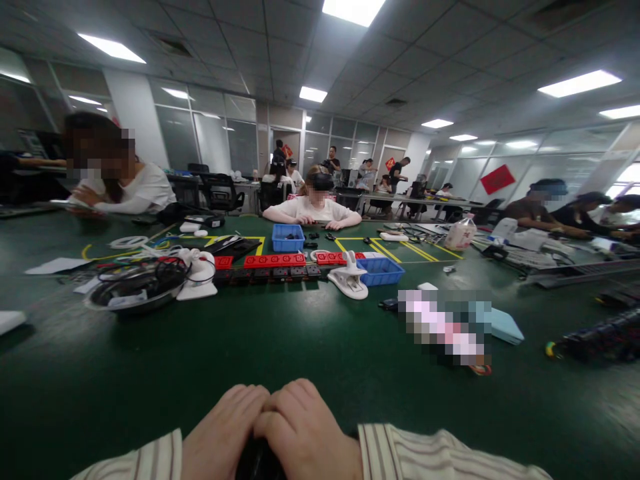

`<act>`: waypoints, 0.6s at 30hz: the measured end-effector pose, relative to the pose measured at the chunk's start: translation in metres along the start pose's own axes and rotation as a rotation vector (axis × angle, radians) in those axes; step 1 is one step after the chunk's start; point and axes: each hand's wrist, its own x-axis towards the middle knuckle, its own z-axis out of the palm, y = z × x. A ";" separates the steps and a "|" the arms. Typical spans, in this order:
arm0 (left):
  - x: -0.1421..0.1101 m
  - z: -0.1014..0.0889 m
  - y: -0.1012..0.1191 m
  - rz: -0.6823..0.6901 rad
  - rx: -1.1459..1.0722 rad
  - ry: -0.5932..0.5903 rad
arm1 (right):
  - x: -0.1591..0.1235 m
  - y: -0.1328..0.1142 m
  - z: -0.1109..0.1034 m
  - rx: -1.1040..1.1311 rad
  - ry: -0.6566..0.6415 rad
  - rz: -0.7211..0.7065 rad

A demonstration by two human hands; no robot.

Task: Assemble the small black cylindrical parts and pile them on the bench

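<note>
My left hand [225, 433] and my right hand [305, 433] rest together at the near edge of the green table [300, 347], knuckles up and fingers curled under. Between them a dark object [255, 463] shows only in part, and I cannot make out what it is. Both wrists wear striped cuffs. Nothing else lies within close reach of the hands.
Farther out stand a metal bowl of cables [137, 287], a red and black power strip row [270, 265], a white clip stand [347, 277] and two blue baskets [381, 270]. A person [313, 207] sits opposite; others sit at the left and right.
</note>
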 end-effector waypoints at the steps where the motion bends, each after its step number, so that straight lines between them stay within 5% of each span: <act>1: 0.000 0.000 0.000 -0.012 0.020 -0.013 | -0.001 0.000 0.002 -0.027 0.012 0.015; 6: 0.004 -0.005 0.001 -0.013 0.022 -0.123 | 0.001 0.001 -0.001 -0.090 -0.026 -0.166; 13: 0.009 -0.015 0.004 0.061 -0.144 -0.171 | 0.006 0.004 -0.010 0.103 -0.212 -0.455; 18: 0.009 -0.019 0.004 0.092 -0.119 -0.172 | 0.006 0.005 -0.016 0.125 -0.202 -0.443</act>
